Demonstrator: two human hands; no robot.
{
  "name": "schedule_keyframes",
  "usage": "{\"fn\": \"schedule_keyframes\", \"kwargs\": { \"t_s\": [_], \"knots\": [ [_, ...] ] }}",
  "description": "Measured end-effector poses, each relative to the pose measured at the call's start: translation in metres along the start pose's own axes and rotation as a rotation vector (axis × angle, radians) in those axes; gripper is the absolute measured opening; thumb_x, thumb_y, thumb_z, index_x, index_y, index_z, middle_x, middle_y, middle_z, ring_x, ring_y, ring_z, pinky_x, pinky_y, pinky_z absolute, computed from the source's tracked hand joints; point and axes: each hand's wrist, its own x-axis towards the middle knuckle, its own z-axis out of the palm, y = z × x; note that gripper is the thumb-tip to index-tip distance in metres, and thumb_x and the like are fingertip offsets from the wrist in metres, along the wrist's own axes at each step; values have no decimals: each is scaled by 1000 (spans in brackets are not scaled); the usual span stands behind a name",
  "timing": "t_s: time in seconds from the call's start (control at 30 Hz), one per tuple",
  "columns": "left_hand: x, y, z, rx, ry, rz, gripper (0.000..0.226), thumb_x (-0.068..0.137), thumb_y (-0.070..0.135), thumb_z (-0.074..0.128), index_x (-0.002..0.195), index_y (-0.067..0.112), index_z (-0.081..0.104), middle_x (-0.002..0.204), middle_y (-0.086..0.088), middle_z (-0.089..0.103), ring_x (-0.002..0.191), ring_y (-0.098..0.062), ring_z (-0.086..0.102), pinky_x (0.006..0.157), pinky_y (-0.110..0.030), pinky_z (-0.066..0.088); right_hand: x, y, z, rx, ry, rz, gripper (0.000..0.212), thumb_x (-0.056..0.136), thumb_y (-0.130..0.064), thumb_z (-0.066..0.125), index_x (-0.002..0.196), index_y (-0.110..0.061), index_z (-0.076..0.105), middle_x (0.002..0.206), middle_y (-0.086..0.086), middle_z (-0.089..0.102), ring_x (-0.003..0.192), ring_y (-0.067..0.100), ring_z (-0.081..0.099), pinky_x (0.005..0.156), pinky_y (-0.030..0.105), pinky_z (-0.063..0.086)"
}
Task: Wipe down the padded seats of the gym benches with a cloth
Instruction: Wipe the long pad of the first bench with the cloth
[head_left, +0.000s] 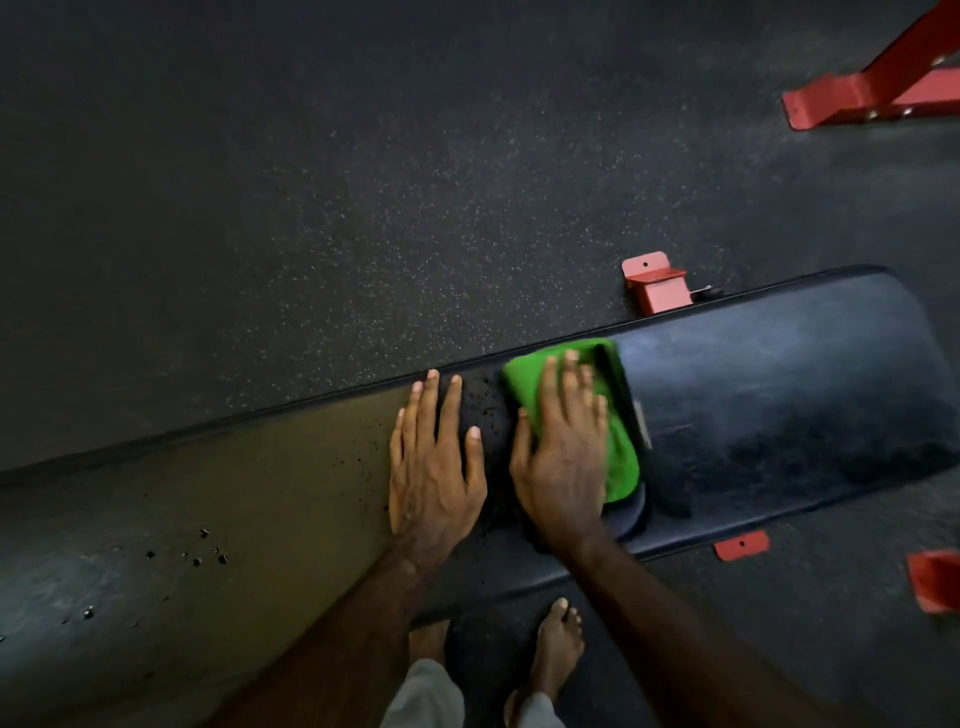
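Just beside the bench, red frame feet flank the rubber floor.

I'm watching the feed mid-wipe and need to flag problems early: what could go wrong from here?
1. Black crumbs lie beside the green cloth under the right hand; wiping may smear or scatter them onto the floor.
2. The left hand rests flat on the bench pad, and may block the cloth's path.
3. More crumbs sit farther left and could be missed.
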Motion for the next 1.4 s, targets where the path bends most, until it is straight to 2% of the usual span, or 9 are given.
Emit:
{"fn": "schedule_keyframes", "kwargs": {
  "t_s": [0.1, 0.23, 0.4, 0.53, 0.7, 0.87, 1.03, 1.17, 1.4],
  "knots": [
    [0, 0, 0, -10, 8, -8, 60, 105, 35, 37, 162, 18, 26, 171, 1, 18, 158, -13, 10, 127, -40, 17, 12, 20, -4, -10, -69, -325, 70, 97, -30, 52, 162, -18, 29, 170, 3, 23, 158, 19, 19, 128, 43, 18],
    [0, 1, 2, -2, 16, -19, 61, 105, 35, 38, 162, 17, 25, 171, 2, 18, 158, -13, 11, 127, -41, 18, 30, 6, -5, 15, 85, 158, 65, 101, -33, 49, 162, -17, 30, 170, 4, 24, 158, 21, 19, 128, 47, 17],
    [1, 0, 4, 3, 28, -8, 62, 105, 35, 39, 162, 15, 25, 170, 0, 20, 158, -14, 12, 126, -42, 20, 41, 11, -1, -18, -98, -444, 64, 99, -34, 51, 159, -17, 37, 166, 4, 35, 154, 20, 30, 126, 46, 23],
    [-1, 0, 5, 10, 27, -17, 62, 105, 36, 38, 162, 15, 24, 171, 1, 19, 158, -13, 12, 126, -42, 20, 61, 6, -4, 16, 111, 32, 56, 97, -35, 50, 148, -10, 51, 153, 10, 52, 146, 27, 42, 124, 48, 26],
    [-1, -2, 5, 11, 37, -8, 63, 102, 33, 40, 160, 12, 29, 169, -3, 23, 157, -17, 16, 125, -46, 23, 52, -13, 5, -4, -125, -493, 56, 97, -36, 49, 148, -14, 52, 151, 9, 54, 143, 27, 46, 125, 46, 25],
    [0, 0, 4, -3, 32, -16, 63, 104, 34, 40, 162, 13, 25, 170, 0, 20, 158, -14, 13, 126, -44, 21, 73, -13, -3, -32, 72, 19, 46, 97, -37, 54, 136, -13, 59, 135, 10, 63, 132, 29, 52, 122, 48, 29],
    [-1, -1, 5, 6, 35, -14, 64, 101, 32, 41, 160, 12, 29, 169, -3, 23, 157, -17, 16, 126, -45, 22, 55, -12, 1, -1, -117, -478, 53, 98, -36, 51, 146, -14, 53, 146, 9, 58, 138, 27, 50, 123, 47, 29],
    [0, 1, 4, -3, 26, -22, 63, 105, 36, 39, 162, 14, 25, 171, 0, 19, 158, -14, 11, 127, -42, 18, 73, -8, -4, -28, 82, -8, 44, 97, -33, 55, 135, -11, 59, 132, 11, 63, 128, 30, 54, 121, 49, 31],
    [0, 0, 5, 1, 33, -25, 62, 103, 35, 40, 160, 13, 29, 170, -1, 22, 158, -16, 15, 127, -42, 19, 63, 9, -4, 6, -62, -350, 59, 94, -35, 52, 149, -13, 50, 150, 8, 55, 142, 25, 47, 124, 45, 28]
  ]
}}
